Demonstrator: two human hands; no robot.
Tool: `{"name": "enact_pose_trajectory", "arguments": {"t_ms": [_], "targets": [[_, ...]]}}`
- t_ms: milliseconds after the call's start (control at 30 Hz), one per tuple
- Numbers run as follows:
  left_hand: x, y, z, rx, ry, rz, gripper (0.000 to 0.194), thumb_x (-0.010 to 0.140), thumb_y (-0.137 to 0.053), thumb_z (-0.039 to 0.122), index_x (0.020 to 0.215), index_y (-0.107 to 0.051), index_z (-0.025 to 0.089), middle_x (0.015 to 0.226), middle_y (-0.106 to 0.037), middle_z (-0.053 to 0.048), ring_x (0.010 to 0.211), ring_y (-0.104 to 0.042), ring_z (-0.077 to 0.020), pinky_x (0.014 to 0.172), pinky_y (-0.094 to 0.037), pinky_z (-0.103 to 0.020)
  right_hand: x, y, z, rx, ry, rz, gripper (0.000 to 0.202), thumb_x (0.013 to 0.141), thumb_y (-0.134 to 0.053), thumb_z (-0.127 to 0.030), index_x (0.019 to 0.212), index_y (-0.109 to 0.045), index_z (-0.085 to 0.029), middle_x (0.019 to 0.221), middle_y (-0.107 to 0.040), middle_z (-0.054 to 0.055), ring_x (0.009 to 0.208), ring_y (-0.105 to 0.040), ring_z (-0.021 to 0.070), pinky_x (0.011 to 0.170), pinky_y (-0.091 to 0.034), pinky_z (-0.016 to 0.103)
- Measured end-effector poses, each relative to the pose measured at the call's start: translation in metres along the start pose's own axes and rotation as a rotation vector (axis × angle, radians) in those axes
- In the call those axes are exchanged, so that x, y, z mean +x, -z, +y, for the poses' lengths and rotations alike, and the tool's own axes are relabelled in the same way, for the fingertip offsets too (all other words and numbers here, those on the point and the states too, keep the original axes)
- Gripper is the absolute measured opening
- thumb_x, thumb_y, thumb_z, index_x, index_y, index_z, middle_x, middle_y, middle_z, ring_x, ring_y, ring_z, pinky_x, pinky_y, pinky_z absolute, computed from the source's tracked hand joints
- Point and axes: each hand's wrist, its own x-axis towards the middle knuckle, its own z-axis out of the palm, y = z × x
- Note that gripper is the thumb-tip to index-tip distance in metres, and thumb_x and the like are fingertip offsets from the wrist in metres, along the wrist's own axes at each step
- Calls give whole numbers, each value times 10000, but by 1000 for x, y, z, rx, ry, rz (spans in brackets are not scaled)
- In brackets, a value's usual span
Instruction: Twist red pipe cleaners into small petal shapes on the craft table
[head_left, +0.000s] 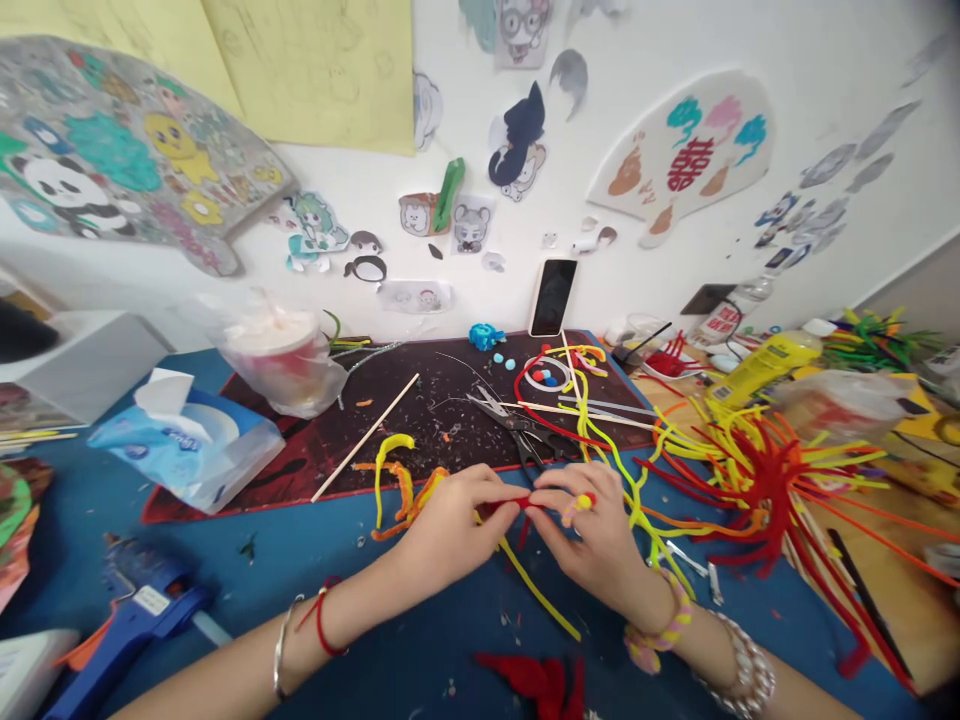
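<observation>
My left hand [454,525] and my right hand [592,535] meet over the front of the dark mat. Fingertips of both pinch a small red fuzzy piece [517,504], which looks like pipe cleaner and is partly covered by the fingers. A ring with a yellow and red bead sits on a right finger. Below the hands, a yellow pipe cleaner [541,592] slants down to the right. Bent orange and yellow pipe cleaners [405,490] lie by my left hand. Just beyond the fingers are scissors [517,425]. Red fuzzy pieces [544,685] lie nearest me.
At left are a blue glue gun [142,610], a tissue pack [191,440] and a bagged cup [277,355]. A wooden stick [365,437] crosses the mat. At right spreads a red and yellow pipe cleaner bundle [772,480]. A phone [553,297] leans on the wall.
</observation>
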Motion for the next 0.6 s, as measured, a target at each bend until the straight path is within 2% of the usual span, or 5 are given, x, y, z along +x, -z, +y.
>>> {"name": "enact_pose_trajectory", "arguments": {"t_ms": [67, 133, 233, 367, 600], "targets": [[3, -1, 1, -373, 256, -13, 200, 781, -522, 243, 906, -653, 157, 764, -611, -32, 659, -558, -121, 640, -458, -251, -2, 5, -1, -168, 66, 154, 180, 723, -633, -201, 885, -576, -254, 953, -592, 42, 908, -484, 226, 817, -364, 425], [4, -1, 2, -709, 422, 12, 201, 756, -559, 255, 889, -633, 124, 742, -617, -36, 627, -566, -115, 641, -471, -260, -4, 10, -4, -266, 137, 258, 262, 685, -663, -164, 899, -559, -272, 956, -577, 40, 900, -481, 222, 814, -372, 418], [2, -4, 2, -1016, 485, 66, 182, 739, -597, 246, 867, -597, 117, 798, -629, -51, 685, -592, -120, 735, -479, -299, -5, 13, -7, -221, 186, 253, 285, 688, -633, -126, 923, -532, -250, 924, -573, 48, 873, -498, 213, 805, -391, 413], [-1, -11, 3, -1060, 489, 67, 180, 717, -633, 235, 850, -605, 116, 845, -635, -57, 736, -587, -120, 776, -470, -299, -2, 9, -7, -86, 38, 114, 289, 757, -536, -150, 1039, -515, -207, 990, -570, 80, 930, -506, 231, 825, -408, 436], [-2, -16, -1, -963, 503, 47, 229, 686, -670, 279, 840, -646, 112, 733, -633, -28, 647, -564, -92, 701, -466, -248, -2, 1, -2, -105, 72, 96, 256, 733, -612, -152, 978, -591, -224, 1011, -611, 63, 1000, -477, 255, 876, -377, 466]]}}
